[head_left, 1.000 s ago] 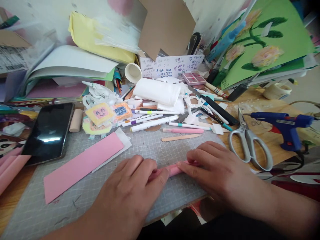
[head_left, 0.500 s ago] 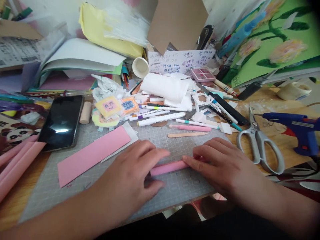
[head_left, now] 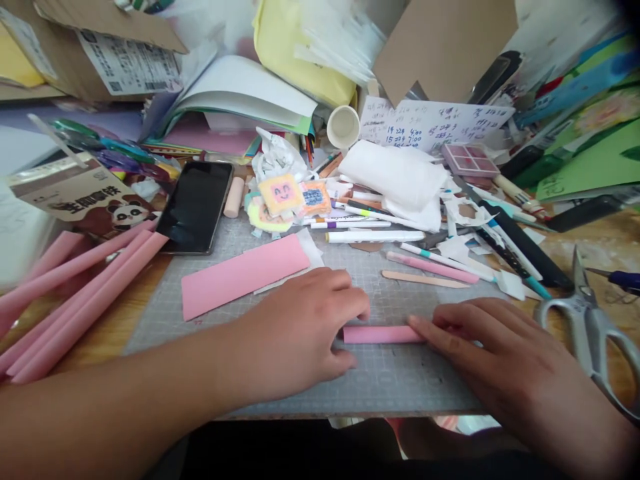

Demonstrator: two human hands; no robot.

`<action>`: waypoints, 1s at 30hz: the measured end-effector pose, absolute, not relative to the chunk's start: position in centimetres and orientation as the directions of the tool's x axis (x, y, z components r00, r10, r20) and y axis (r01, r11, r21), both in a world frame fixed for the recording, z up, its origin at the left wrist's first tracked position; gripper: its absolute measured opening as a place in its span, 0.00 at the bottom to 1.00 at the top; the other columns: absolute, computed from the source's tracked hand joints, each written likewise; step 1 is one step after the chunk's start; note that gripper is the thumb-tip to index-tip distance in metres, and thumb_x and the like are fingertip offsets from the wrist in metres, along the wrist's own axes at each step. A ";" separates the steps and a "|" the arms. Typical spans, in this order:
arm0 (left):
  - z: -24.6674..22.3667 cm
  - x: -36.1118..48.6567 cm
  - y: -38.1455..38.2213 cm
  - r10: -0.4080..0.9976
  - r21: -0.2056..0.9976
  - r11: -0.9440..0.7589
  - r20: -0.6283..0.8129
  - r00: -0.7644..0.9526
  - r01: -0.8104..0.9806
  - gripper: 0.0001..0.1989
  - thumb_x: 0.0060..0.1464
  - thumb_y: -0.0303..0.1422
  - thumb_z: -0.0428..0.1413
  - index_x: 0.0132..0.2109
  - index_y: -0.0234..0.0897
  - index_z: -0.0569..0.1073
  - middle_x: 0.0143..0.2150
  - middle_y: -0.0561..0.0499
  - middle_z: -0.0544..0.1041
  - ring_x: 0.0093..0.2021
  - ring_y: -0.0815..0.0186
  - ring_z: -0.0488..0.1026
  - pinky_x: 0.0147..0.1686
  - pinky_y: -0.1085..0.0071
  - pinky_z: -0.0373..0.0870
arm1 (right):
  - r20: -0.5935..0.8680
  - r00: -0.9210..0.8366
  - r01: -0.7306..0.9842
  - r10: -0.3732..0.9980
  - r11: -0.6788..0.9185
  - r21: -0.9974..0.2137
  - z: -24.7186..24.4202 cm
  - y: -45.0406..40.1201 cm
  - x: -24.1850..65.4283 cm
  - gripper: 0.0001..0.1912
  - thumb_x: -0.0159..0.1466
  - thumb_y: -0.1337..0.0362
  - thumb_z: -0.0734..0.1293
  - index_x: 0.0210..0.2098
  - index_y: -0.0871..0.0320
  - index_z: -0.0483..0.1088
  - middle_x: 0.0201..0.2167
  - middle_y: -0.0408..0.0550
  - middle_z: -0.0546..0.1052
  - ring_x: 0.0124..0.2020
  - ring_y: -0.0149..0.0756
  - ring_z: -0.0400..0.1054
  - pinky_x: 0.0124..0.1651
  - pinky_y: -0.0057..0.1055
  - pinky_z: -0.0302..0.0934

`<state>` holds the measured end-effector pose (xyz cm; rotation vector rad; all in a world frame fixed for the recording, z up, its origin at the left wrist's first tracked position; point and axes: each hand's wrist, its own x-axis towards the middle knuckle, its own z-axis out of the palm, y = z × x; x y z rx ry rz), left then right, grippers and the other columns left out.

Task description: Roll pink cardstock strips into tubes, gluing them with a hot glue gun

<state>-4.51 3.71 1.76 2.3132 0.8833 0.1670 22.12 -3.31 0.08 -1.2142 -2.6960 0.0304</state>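
A narrow pink paper tube (head_left: 380, 335) lies on the grey cutting mat (head_left: 280, 400). My right hand (head_left: 493, 350) holds its right part, the thumb along the near side and the fingers curled over the hidden right end. My left hand (head_left: 313, 327) hovers around the left end, thumb and fingers apart, with a gap to the tube. Behind my left hand a flat pink paper strip (head_left: 245, 277) lies partly over a white sheet. A wooden craft stick (head_left: 425, 279) and a thin pink rolled piece (head_left: 435, 266) lie beyond the tube.
Several longer pink tubes (head_left: 90, 307) lie at the left, near a black phone (head_left: 197, 207). Markers, tissue (head_left: 393, 173) and paper scraps crowd the back. Scissors (head_left: 590, 333) lie at the right, and a blue tool (head_left: 625, 280) shows at the edge.
The view has swung left, so things sit further right in the picture. The fingers of my left hand have drawn in somewhat at the tube's left end. My right hand keeps hold of the tube.
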 end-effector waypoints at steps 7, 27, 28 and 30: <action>1.2 -4.3 3.7 0.630 0.605 -0.577 -0.099 0.771 0.549 0.08 0.50 0.27 0.60 0.38 0.38 0.70 0.38 0.53 0.68 0.40 0.64 0.65 0.37 0.68 0.59 | 0.136 -0.618 0.767 0.775 0.632 -0.114 -0.1 -3.4 22.1 0.32 0.54 0.61 0.68 0.58 0.56 0.64 0.45 0.54 0.72 0.43 0.51 0.65 0.42 0.48 0.60; -0.7 -3.4 2.7 0.559 0.435 -0.769 0.100 0.823 0.469 0.09 0.63 0.28 0.48 0.41 0.37 0.72 0.37 0.49 0.70 0.38 0.61 0.66 0.36 0.65 0.63 | 0.086 -0.613 0.775 0.786 0.619 -0.128 0.6 -2.1 21.6 0.16 0.69 0.68 0.57 0.53 0.58 0.69 0.38 0.52 0.72 0.38 0.40 0.63 0.41 0.38 0.62; -0.8 -3.4 2.8 0.560 0.441 -0.766 0.101 0.823 0.467 0.09 0.63 0.28 0.47 0.41 0.37 0.72 0.37 0.49 0.69 0.38 0.62 0.66 0.36 0.66 0.63 | 0.093 -0.615 0.773 0.783 0.622 -0.125 0.5 -2.1 21.9 0.16 0.69 0.67 0.57 0.53 0.58 0.69 0.38 0.52 0.72 0.38 0.40 0.62 0.40 0.37 0.61; -0.8 -3.5 2.9 0.565 0.455 -0.757 0.093 0.820 0.470 0.09 0.63 0.29 0.48 0.41 0.38 0.72 0.38 0.50 0.69 0.38 0.62 0.66 0.36 0.67 0.63 | 0.116 -0.613 0.773 0.782 0.623 -0.115 0.3 -2.0 22.5 0.15 0.70 0.66 0.57 0.52 0.59 0.69 0.37 0.51 0.72 0.37 0.39 0.62 0.39 0.36 0.61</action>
